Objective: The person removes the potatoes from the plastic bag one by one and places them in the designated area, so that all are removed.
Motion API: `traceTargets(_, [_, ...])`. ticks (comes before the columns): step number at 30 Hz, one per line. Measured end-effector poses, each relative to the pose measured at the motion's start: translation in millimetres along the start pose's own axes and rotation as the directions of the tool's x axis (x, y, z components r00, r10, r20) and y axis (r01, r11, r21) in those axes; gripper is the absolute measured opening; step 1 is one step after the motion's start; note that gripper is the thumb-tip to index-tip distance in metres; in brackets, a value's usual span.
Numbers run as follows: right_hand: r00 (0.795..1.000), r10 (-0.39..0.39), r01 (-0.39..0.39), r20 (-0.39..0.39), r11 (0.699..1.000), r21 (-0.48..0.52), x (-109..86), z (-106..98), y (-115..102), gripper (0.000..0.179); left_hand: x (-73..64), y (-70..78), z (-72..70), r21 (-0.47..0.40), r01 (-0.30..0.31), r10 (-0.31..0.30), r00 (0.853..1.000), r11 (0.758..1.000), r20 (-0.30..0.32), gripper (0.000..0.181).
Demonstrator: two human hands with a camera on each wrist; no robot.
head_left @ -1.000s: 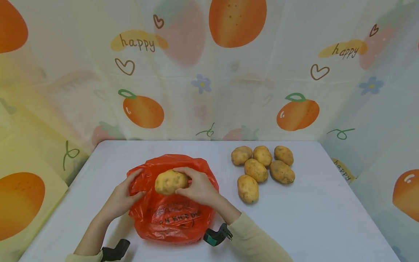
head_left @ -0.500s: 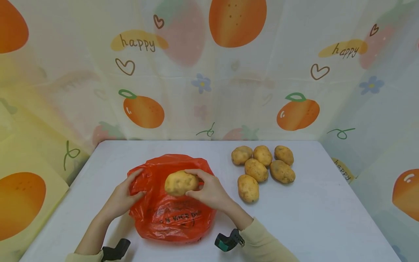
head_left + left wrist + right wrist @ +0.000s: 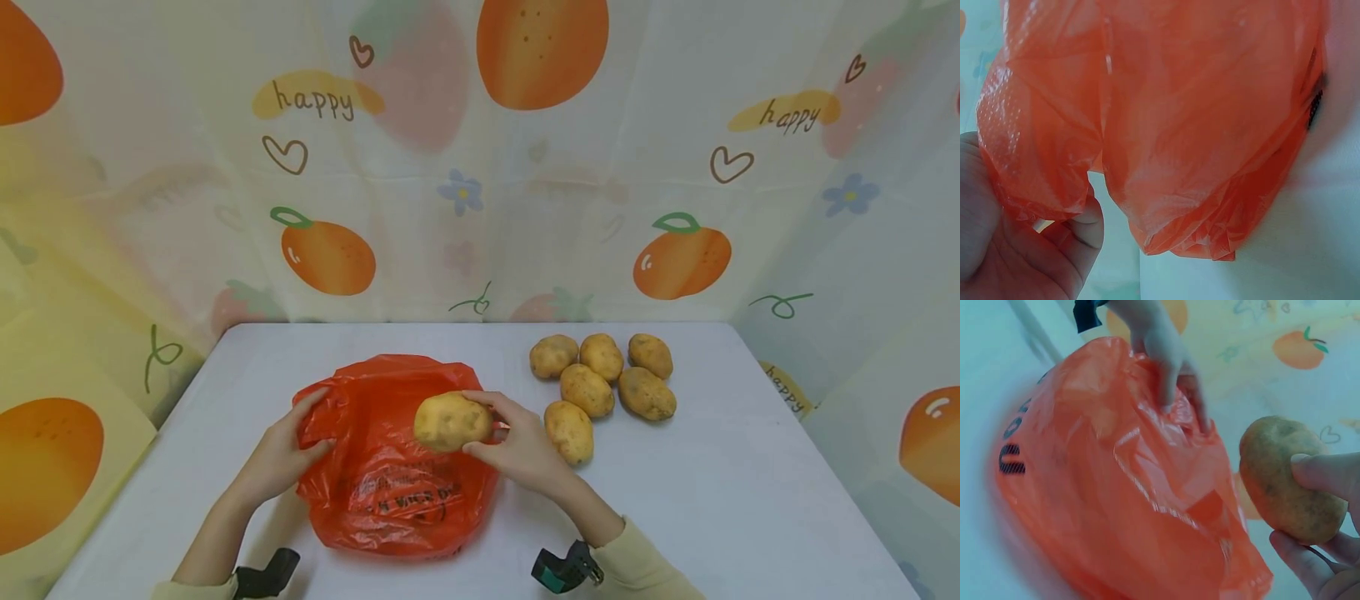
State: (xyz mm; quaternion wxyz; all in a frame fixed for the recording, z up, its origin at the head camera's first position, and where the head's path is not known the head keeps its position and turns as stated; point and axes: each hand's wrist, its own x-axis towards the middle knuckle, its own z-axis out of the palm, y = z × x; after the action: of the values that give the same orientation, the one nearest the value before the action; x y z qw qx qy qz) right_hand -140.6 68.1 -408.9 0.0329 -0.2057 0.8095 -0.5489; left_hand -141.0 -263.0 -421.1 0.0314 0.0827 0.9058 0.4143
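A red plastic bag [image 3: 352, 517] with dark print lies on the white table. My left hand [image 3: 277, 458] grips the bag's left edge between thumb and fingers; the left wrist view shows the fingers [image 3: 1088, 225] partly behind the thin film. A potato [image 3: 450, 422] is pinched between the thumb and fingers of my right hand [image 3: 521, 442], over the right part of the bag. In the right wrist view the same potato [image 3: 1285, 478] is beside the bag's edge, apart from it. What the bag contains is hidden.
Several potatoes [image 3: 587, 390] lie in a loose group at the back right of the table [image 3: 720, 500], right of the bag. A cloth backdrop [image 3: 540, 250] printed with fruit hangs behind the table's far edge. Dark straps [image 3: 566, 567] sit at both wrists.
My right hand has moved to the right with the potato, from over the bag's middle toward its right side. The left hand has stayed on the bag's left edge.
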Motion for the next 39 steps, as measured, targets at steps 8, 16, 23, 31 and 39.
traceTargets(8, [0.995,0.001,0.002,-0.099,1.000,0.031,-19.0,-21.7,3.8,0.058,-0.8,-0.9,0.9,-0.001,-0.002,0.002,1.000,1.000,0.002,0.071])
traceTargets(16, [0.986,-0.047,0.060,-0.160,0.995,0.077,-37.8,-40.6,10.0,0.062,-1.0,-1.7,1.3,-0.010,0.005,-0.005,1.000,1.000,0.005,0.071])
traceTargets(23, [0.963,-0.072,0.089,-0.262,0.994,0.056,-45.2,-60.9,30.2,0.064,-0.4,-2.9,1.9,-0.001,-0.006,0.006,1.000,1.000,-0.005,0.071])
traceTargets(31, [0.946,-0.012,0.022,-0.325,0.999,0.029,-58.3,-82.1,42.8,0.061,-0.7,-1.3,1.7,-0.013,0.010,-0.010,1.000,1.000,-0.002,0.070])
traceTargets(39, [0.940,0.064,-0.073,-0.335,0.997,-0.015,-70.2,-100.2,58.5,0.061,-0.2,-1.8,1.7,-0.012,0.010,-0.010,1.000,1.000,0.003,0.070])
